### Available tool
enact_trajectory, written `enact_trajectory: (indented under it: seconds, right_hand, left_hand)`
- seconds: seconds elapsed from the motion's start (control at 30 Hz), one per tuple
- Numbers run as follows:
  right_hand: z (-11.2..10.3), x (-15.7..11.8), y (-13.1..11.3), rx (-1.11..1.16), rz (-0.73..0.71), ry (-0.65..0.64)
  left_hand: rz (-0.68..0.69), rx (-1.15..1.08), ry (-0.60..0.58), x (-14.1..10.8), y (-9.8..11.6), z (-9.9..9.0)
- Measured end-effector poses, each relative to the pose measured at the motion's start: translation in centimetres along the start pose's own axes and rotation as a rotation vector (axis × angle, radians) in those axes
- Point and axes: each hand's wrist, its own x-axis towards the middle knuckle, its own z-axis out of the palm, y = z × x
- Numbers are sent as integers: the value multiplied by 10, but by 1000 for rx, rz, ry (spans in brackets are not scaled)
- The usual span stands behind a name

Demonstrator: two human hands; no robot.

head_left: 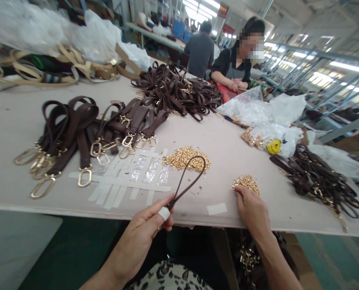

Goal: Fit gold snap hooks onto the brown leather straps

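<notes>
A thin dark brown leather strap, bent into a loop, rises from my left hand, whose fingers are closed round its lower end. White tape covers that thumb. My right hand reaches to the small pile of gold metal pieces, fingers pinched together at its near edge; whatever they hold is hidden. Behind the strap's loop lies a larger heap of similar small gold pieces.
Brown straps with gold rings lie at left, a big strap heap behind, and another strap pile at right. Plastic bags sit at the back right. Tape strips cover part of the table. A person sits across.
</notes>
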Motion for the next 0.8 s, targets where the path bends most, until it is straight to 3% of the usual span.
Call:
enact_trajectory:
  seconds: [0.13, 0.27, 0.37, 0.47, 0.53, 0.63, 0.8]
  right_hand:
    - [-4, 7, 12, 55, 63, -55]
    - [-2, 11, 15, 170, 137, -92]
    - [0, 2, -18, 438, 154, -46]
    - [0, -18, -75, 820, 85, -77]
    - [3, -31, -111, 945, 18, -101]
    - [8, -41, -144, 970, -94, -82]
    - [10, -42, -160, 876, -211, -36]
  left_hand:
    - [21, 77, -77, -1, 7, 8]
    - [14, 54, -37, 2, 9, 16]
    - [18, 36, 33, 5, 7, 18]
    - [31, 6, 33, 6, 4, 20]
    - [58, -11, -8, 5, 2, 20]
    - [113, 20, -50, 4, 0, 19]
    - [198, 99, -43, 1, -1, 15]
